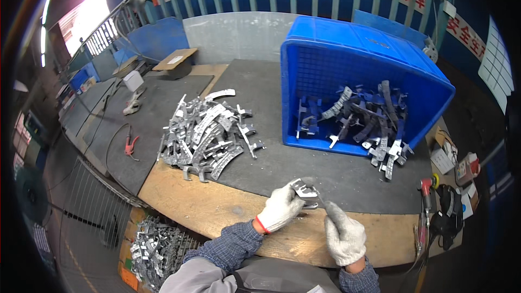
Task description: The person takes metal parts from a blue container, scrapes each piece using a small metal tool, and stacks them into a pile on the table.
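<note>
My left hand, in a white knit glove with a red cuff edge, is closed around a small silver metal casting above the front edge of the bench. Close to the casting's right side is my right hand, gloved too, its fingers closed and pointing toward the part. What those fingers hold, if anything, is too small to make out. A heap of similar curved metal castings lies on the dark mat ahead and to the left. More castings spill from a blue plastic crate tipped on its side.
A bin of castings stands below the bench at lower left. On the left mat lies a red air gun with its hose. At the right edge are a red power tool, a black bag and small boxes.
</note>
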A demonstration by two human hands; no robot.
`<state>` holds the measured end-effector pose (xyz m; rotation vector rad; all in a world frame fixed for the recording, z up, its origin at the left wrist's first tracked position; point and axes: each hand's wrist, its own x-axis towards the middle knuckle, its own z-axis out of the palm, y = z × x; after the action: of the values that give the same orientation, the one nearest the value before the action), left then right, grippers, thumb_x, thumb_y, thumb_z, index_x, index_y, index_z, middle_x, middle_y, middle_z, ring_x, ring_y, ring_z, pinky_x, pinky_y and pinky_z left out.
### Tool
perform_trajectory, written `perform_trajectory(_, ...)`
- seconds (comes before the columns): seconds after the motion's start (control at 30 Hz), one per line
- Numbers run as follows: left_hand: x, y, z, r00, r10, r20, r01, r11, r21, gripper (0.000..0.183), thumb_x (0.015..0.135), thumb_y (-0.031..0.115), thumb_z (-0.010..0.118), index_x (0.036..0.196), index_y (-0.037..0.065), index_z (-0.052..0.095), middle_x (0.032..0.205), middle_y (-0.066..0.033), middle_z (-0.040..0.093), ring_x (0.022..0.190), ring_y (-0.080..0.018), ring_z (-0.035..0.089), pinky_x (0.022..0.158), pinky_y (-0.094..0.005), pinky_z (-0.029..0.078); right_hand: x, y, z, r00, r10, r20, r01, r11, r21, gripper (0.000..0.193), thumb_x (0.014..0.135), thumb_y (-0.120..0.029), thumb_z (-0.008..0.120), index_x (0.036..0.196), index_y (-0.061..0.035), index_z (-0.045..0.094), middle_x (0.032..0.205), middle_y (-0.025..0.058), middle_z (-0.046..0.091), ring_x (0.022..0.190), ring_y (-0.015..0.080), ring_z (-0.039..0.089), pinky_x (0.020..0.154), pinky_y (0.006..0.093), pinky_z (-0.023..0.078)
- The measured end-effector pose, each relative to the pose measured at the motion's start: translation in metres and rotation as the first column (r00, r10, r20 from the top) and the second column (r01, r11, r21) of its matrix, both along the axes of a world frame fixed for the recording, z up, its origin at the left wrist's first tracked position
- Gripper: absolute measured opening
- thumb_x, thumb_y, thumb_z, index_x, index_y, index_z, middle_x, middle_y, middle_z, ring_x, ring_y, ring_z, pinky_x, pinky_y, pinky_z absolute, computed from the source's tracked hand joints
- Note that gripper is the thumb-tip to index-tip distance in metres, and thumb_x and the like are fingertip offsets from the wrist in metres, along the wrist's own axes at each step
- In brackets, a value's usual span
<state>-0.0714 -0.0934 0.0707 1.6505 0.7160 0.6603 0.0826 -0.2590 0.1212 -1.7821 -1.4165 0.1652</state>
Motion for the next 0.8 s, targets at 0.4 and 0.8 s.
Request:
perform_trajectory(0.4, 0.004, -0.02, -0.002, 0.996, -0.042, -0.072, 0.05, 0.993, 0.106, 0.042, 0.105, 0.003, 0.065, 0.147, 0.003, 0.064, 0.133, -0.0167, 0.078, 0.125, -0.0252, 0.075, 0.106, -0.0369, 0.059, -0.005, -0.004, -0.008, 0.988, 0.11, 0.112, -0.102, 0.992, -0.072, 0.045, 0.097, -0.014, 0.075, 0.142, -0.0144, 0.073, 0.093, 0.0176, 0.08, 0.076, 0.0376, 0.077, 0.068, 0.0476, 0.062)
perform_trajectory(0.8, 0.005, -0.023, -0.018, 0.98, 0.039, -0.194, 0.068, 0.853, 0.518, 0.048, 0.1, 0.006, 0.072, 0.147, 0.004, 0.064, 0.132, -0.0213, 0.074, 0.111, -0.036, 0.078, 0.098, -0.042, 0.062, 0.002, -0.002, -0.012, 0.215, -0.114, -0.97, -0.315, 0.932, -0.18, 0.039, 0.108, -0.017, 0.066, 0.145, -0.0058, 0.068, 0.083, 0.0151, 0.079, 0.064, 0.0221, 0.075, 0.052, 0.0411, 0.054)
